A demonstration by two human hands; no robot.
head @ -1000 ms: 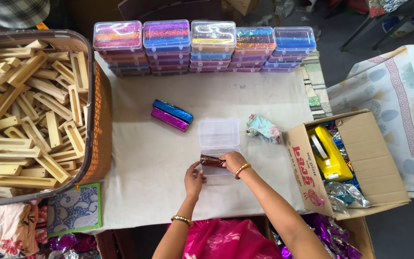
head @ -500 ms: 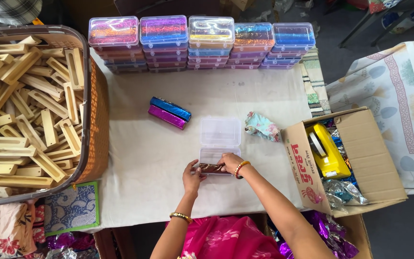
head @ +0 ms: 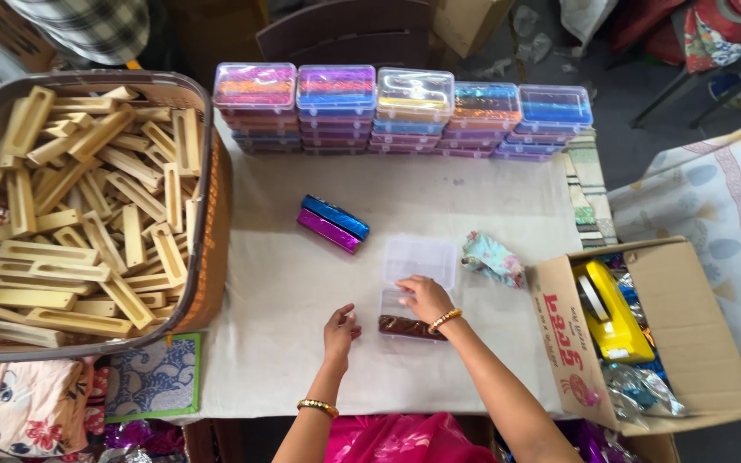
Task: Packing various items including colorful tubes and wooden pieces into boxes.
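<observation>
Clear plastic hinged case [head: 413, 296], open, a brown foil-wrapped bar inside: light, thin-walled, slippery; grip by side edges. Right hand [head: 426, 297] spread flat on it; left hand [head: 340, 327] loosely curled, empty, just left of case.

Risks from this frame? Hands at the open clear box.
1. The right hand rests on the open clear box, whose raised lid is unsupported; pressing down may tip or slide it on the cloth.
2. The brown bar sits at the box's near edge; it might slip out toward the person.
3. The left hand is beside the box, not clearly gripping it, so the box may shift.
</observation>
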